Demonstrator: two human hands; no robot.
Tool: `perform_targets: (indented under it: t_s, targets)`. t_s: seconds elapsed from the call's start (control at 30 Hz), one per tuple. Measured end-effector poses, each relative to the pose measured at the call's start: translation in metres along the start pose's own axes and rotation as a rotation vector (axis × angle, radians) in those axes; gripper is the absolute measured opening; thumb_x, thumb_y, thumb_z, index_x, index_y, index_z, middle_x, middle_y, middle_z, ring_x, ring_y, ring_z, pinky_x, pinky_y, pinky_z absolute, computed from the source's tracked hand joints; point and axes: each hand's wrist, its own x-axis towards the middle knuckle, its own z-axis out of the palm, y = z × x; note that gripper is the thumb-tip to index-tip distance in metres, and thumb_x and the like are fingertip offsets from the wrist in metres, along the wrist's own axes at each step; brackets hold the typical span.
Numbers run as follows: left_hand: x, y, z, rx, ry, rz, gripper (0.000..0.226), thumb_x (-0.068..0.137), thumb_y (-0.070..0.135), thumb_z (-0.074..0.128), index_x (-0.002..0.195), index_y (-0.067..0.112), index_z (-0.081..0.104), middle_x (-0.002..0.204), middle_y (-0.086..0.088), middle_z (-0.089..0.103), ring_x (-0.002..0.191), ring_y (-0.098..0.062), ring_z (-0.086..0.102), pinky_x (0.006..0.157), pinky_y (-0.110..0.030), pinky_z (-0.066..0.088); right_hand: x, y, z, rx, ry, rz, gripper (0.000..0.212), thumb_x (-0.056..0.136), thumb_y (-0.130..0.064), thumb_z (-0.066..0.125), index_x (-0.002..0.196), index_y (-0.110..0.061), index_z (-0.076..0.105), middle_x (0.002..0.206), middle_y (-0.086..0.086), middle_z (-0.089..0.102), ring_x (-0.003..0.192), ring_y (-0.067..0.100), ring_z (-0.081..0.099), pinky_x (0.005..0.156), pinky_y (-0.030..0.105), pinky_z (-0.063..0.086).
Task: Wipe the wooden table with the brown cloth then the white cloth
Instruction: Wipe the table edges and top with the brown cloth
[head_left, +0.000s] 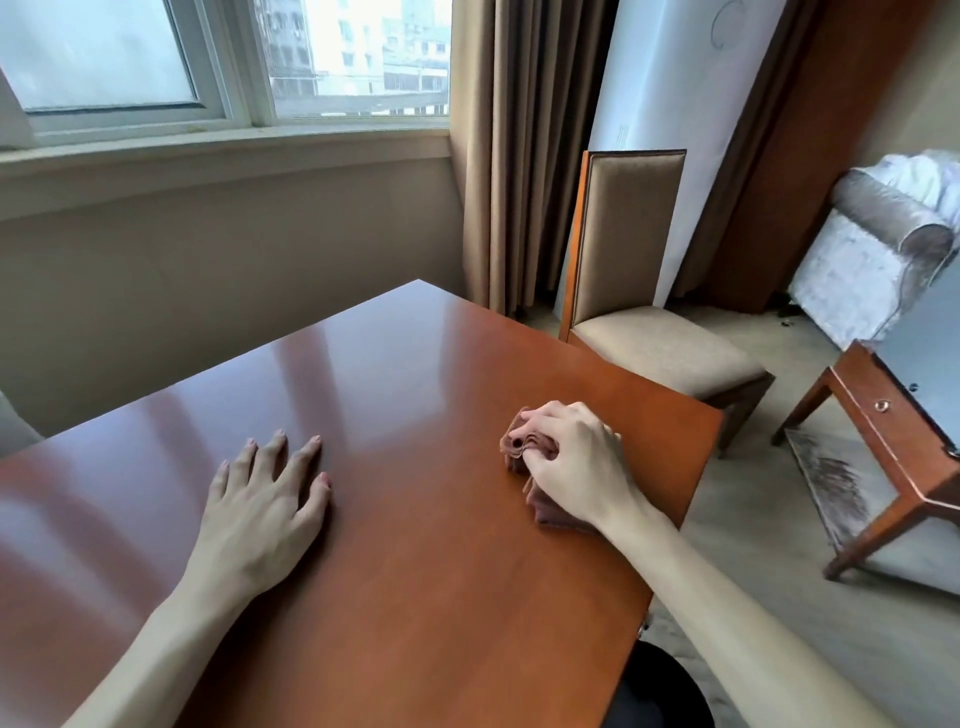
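The wooden table (405, 374) fills the lower left of the head view, glossy and reddish brown. A bunched brown cloth (519, 448) lies on it near the right edge. My right hand (571, 457) presses on top of the cloth, fingers curled around its folds. My left hand (265, 499) rests flat on the tabletop to the left, fingers spread, holding nothing. No white cloth is in sight on the table.
An upholstered chair (634, 291) stands just past the table's right edge. A small wooden side table (893, 457) and a grey sofa (872, 260) are further right. A window and curtains (514, 156) lie behind the table.
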Motion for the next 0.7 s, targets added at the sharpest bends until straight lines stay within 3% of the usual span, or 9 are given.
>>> perform_targets:
  t_s: [0.13,0.23,0.37,0.47,0.7]
  targets:
    - [0.000,0.000,0.000,-0.011,0.008,-0.001,0.079,0.084,0.065,0.004,0.156,0.039,0.027,0.164,-0.004,0.023,0.153,-0.028,0.011,0.123,-0.046,0.008,0.015,-0.011,0.007,0.121,-0.087,-0.078,0.025,0.083,-0.029,0.062,0.102,-0.039,0.076,0.118,-0.025,0.068,0.109,0.008,0.060,0.089,0.034,0.054]
    - [0.001,-0.002,0.001,-0.025,0.016,0.002,0.078,0.085,0.066,0.007,0.154,0.039,0.031,0.162,-0.004,0.026,0.152,-0.029,0.014,0.123,-0.047,0.011,0.055,0.002,0.021,0.102,-0.055,-0.032,0.027,0.085,-0.033,0.059,0.106,-0.036,0.076,0.117,-0.020,0.070,0.109,0.015,0.063,0.093,0.038,0.054]
    - [0.002,-0.004,0.003,-0.031,0.020,-0.005,0.076,0.086,0.067,0.010,0.153,0.041,0.032,0.162,-0.002,0.027,0.152,-0.027,0.015,0.124,-0.045,0.012,0.123,0.028,0.039,0.019,0.056,0.133,0.030,0.085,-0.034,0.055,0.107,-0.029,0.076,0.109,-0.003,0.074,0.103,0.030,0.066,0.088,0.046,0.057]
    - [0.002,-0.005,0.004,-0.028,0.022,-0.018,0.072,0.087,0.067,0.013,0.152,0.043,0.033,0.162,0.000,0.028,0.152,-0.026,0.015,0.124,-0.045,0.013,0.160,0.040,0.048,-0.048,0.117,0.259,0.029,0.086,-0.033,0.054,0.103,-0.025,0.076,0.102,0.006,0.073,0.098,0.035,0.065,0.084,0.043,0.057]
    - [0.001,0.000,-0.002,-0.036,0.021,-0.022,0.073,0.086,0.065,0.012,0.153,0.043,0.032,0.163,-0.001,0.027,0.152,-0.026,0.015,0.124,-0.044,0.012,0.136,0.031,0.046,-0.020,0.186,0.263,0.026,0.091,-0.026,0.056,0.105,-0.018,0.076,0.108,0.010,0.072,0.103,0.036,0.062,0.087,0.046,0.056]
